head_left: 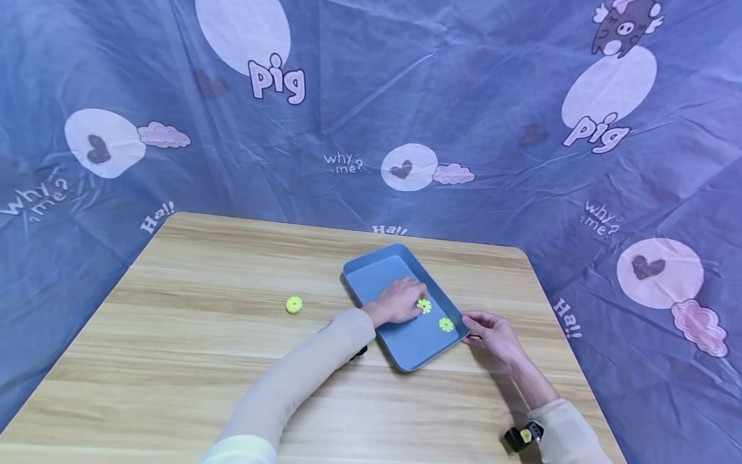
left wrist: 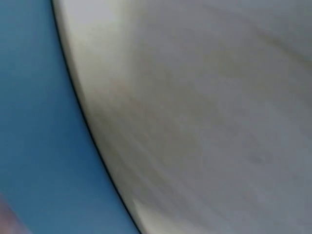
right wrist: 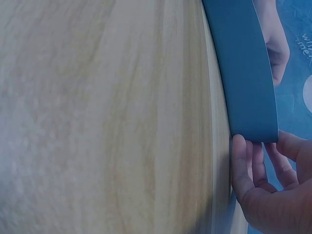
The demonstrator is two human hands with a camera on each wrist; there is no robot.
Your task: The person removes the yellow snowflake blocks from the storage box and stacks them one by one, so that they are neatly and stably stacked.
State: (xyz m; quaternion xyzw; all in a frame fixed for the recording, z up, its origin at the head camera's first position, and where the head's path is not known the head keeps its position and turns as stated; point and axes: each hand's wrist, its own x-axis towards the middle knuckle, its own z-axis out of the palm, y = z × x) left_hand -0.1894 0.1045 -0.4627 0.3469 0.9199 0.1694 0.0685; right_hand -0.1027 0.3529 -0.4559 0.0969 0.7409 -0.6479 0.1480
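Note:
A blue rectangular tray (head_left: 400,345) lies at a slant on the wooden table. My left hand (head_left: 400,299) reaches over its near-left side, thumb and fingertips at a yellow-green notched disc (head_left: 424,305) inside it. A second notched disc (head_left: 446,324) lies flat in the tray near the right corner. My right hand (head_left: 491,334) holds that corner; in the right wrist view its thumb is at the rim and the fingers (right wrist: 242,165) are against the outer wall. The left wrist view shows mainly the tray wall (left wrist: 53,146), with the disc out of sight.
Left of the tray, another yellow-green notched piece (head_left: 294,305), thicker in look, sits on the wooden table (head_left: 174,361). Blue printed cloth (head_left: 359,116) hangs behind the table and at both sides. A black device (head_left: 523,436) is strapped at the right wrist.

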